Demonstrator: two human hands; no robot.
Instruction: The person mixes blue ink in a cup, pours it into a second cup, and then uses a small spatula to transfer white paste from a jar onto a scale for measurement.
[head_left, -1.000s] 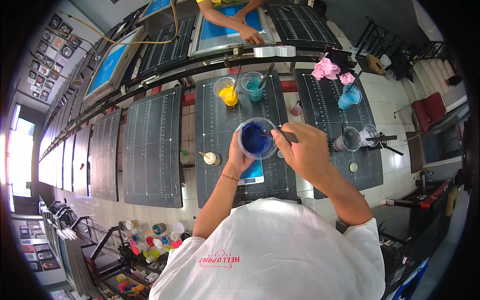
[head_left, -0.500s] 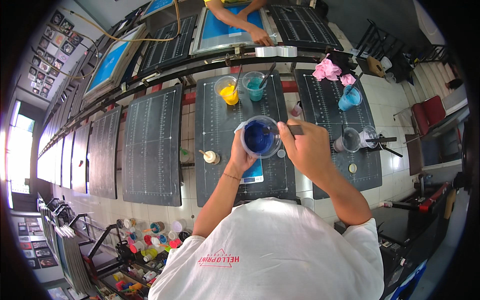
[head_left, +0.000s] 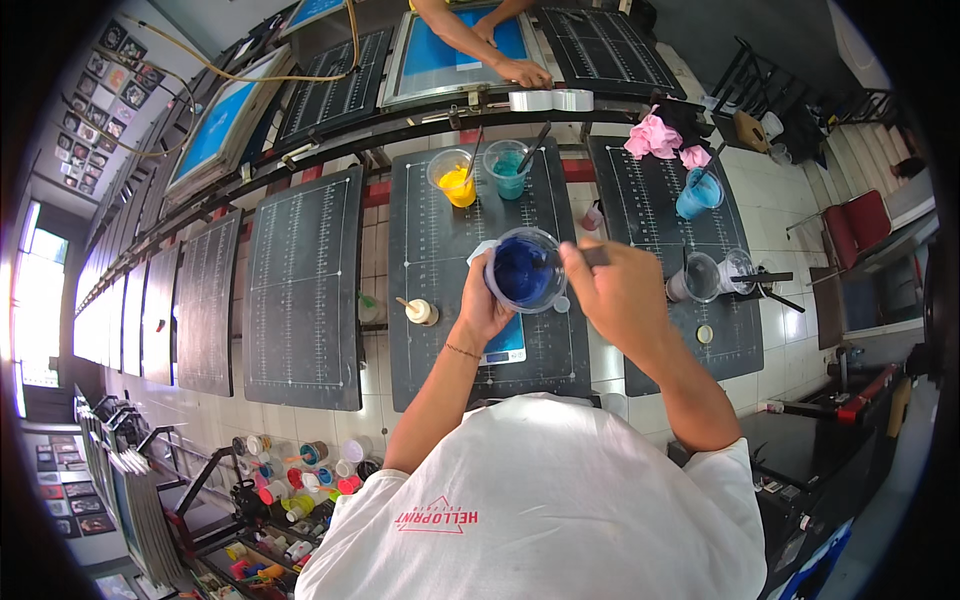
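Observation:
My left hand (head_left: 484, 300) is wrapped round a clear plastic cup (head_left: 553, 290) of dark blue ink (head_left: 518, 272), tilted so its mouth faces me. Above the cup's right rim, my right hand (head_left: 622, 292) grips a dark stirring stick (head_left: 594, 256), whose lower end dips into the ink. A small digital scale (head_left: 505, 345) lies below the cup, partly covered by my left hand and the cup. Farther back on the same black board stand a cup of yellow ink (head_left: 458, 186) and a cup of teal ink (head_left: 509, 172), each with a stick in it.
On the right-hand board (head_left: 660, 330) are a light blue ink cup (head_left: 698, 197), clear cups (head_left: 700, 280) and crumpled pink cloth (head_left: 655, 138). A small cream jar (head_left: 422, 312) sits left. Across the rail, another person's hand (head_left: 524, 73) rests by a screen frame (head_left: 400, 80).
My right hand and the stick have shifted slightly in the cup, stirring the blue ink. The cup has moved a little to the right. The other person's hand has shifted slightly.

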